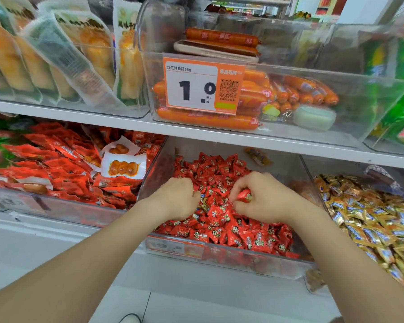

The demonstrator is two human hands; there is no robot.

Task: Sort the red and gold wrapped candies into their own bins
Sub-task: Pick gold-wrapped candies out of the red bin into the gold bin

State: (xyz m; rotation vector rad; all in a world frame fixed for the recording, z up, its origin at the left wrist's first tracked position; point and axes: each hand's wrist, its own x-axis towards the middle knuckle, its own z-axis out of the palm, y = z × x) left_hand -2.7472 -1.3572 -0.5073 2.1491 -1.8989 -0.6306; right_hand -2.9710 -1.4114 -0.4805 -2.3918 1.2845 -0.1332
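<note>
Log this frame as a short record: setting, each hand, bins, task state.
setting: white shop shelf, lower row of bins
left hand: fingers curled down among the red wrapped candies; grip unclear
right hand: pinches one red wrapped candy
middle clear plastic bin: red pile with a few gold wrappers mixed in between the hands
right clear plastic bin: gold wrapped candies
task state: sorting unfinished

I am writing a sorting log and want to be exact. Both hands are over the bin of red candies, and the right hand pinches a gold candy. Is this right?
Not fully. The head view shows the right hand pinching a red candy, not a gold one. The rest holds: it and the left hand are both over the bin of red candies.
</note>
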